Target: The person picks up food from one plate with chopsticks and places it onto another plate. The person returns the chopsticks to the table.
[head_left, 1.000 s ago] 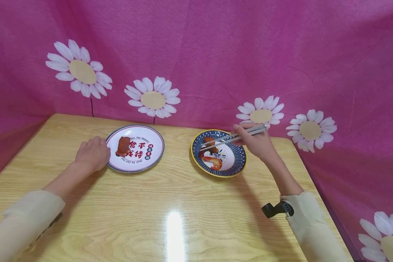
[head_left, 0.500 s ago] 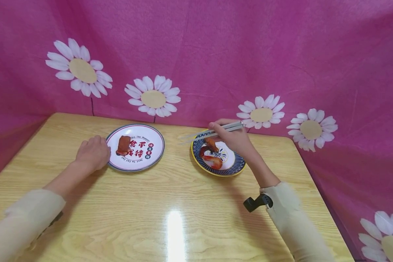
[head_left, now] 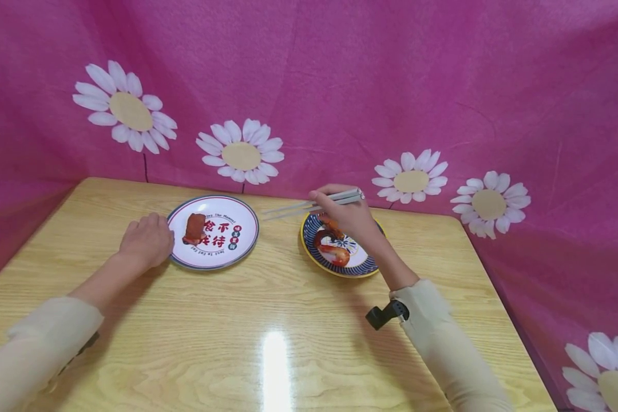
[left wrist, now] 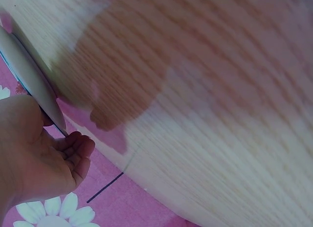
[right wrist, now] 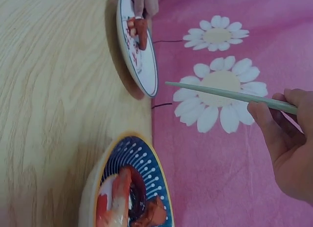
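Observation:
My left hand grips the rim of a white plate with red printed characters; the left wrist view shows the plate edge between thumb and curled fingers. On that plate lies a reddish-brown piece of meat. Held in my right hand is a pair of metal chopsticks. Their tips point left, slightly apart with nothing between them, near the plate's right side. Under the right hand stands a blue patterned bowl with a yellow rim. It holds a shrimp and other reddish-brown food, partly hidden by the hand.
Both dishes stand toward the back of a wooden table. A pink cloth printed with white daisies hangs behind and beside it. A black strap sits at my right sleeve.
My right hand has moved left with the chopsticks, from over the bowl's right side; their tips have left the bowl and moved to near the plate. The left hand and both dishes look unmoved.

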A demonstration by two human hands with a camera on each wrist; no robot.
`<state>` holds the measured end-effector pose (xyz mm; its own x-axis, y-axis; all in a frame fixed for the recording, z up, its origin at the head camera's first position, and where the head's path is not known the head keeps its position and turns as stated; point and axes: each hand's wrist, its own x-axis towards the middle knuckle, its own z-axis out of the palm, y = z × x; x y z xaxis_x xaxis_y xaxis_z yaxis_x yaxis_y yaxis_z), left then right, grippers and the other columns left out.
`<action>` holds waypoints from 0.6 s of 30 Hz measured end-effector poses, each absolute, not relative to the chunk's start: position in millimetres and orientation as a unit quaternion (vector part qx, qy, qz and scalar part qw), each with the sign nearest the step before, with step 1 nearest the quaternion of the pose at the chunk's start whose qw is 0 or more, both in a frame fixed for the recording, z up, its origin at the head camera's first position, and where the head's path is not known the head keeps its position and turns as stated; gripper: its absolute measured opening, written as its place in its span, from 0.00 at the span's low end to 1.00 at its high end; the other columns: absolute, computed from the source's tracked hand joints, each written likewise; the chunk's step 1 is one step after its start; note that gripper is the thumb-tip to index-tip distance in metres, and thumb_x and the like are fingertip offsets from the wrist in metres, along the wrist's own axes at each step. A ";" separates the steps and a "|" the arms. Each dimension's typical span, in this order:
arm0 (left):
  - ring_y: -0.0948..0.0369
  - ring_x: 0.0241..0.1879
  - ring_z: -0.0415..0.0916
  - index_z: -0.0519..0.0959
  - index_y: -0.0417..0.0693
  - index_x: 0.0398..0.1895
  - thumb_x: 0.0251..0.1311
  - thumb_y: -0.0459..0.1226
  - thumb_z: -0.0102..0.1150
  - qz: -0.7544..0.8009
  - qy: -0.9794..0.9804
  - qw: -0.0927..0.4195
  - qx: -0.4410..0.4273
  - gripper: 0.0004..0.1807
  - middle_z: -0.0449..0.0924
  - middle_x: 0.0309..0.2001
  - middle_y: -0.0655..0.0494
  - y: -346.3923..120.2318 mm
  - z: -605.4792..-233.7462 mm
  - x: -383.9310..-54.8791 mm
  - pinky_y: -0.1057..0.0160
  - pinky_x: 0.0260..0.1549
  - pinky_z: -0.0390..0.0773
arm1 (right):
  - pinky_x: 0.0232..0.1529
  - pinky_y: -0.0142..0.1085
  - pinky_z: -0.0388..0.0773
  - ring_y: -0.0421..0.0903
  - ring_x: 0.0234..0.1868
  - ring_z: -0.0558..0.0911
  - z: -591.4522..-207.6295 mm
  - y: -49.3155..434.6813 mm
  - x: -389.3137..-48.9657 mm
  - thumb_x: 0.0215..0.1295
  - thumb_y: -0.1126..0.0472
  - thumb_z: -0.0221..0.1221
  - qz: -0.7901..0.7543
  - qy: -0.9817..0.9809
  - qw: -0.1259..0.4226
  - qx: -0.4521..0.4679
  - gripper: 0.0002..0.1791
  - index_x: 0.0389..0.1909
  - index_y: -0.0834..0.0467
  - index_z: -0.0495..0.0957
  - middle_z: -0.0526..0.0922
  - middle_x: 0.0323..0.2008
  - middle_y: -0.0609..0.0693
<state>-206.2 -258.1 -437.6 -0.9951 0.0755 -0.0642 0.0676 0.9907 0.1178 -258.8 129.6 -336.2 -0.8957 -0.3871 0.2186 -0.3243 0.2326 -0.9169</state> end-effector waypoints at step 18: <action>0.37 0.47 0.67 0.63 0.15 0.51 0.73 0.37 0.39 0.062 0.997 0.031 0.033 0.24 0.66 0.43 0.29 -258.5 -438.6 -206.7 0.40 0.46 0.68 | 0.36 0.44 0.84 0.52 0.39 0.87 -353.3 90.2 -259.8 0.71 0.62 0.60 -0.583 0.759 0.035 -0.288 0.12 0.43 0.68 0.84 0.86 0.39 0.62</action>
